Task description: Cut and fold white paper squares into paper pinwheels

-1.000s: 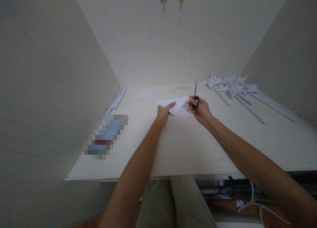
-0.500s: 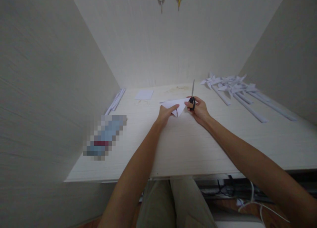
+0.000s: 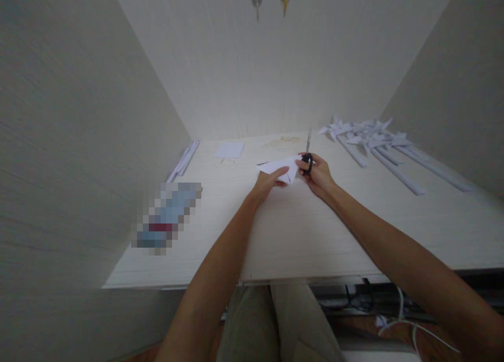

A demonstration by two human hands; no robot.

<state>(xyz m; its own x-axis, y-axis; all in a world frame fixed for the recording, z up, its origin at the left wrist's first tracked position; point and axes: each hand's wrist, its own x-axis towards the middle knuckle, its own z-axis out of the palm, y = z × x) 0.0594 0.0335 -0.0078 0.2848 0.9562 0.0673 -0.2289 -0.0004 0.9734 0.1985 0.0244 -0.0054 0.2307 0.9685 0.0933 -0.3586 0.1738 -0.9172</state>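
Note:
A white sheet of paper, with slits cut into it, is held above the middle of the table. My left hand grips its near left part, thumb on top and fingers underneath. At the paper's right corner, my right hand pinches the edge between thumb and fingers. That same hand also keeps hold of black-handled scissors, whose blades point up and away from the paper. Part of the paper's underside is hidden by my left fingers.
Several paper pinwheels on rolled paper sticks lie at the right. Rolled paper tubes lie along the left wall, near a flat white paper square and a blurred-out bluish object. Small scraps lie at the back. The table's front edge is near my legs.
The paper has turned in my hands, and its near flap now lies flatter to the right. My left thumb has slid slightly right; the scissors have tilted a little.

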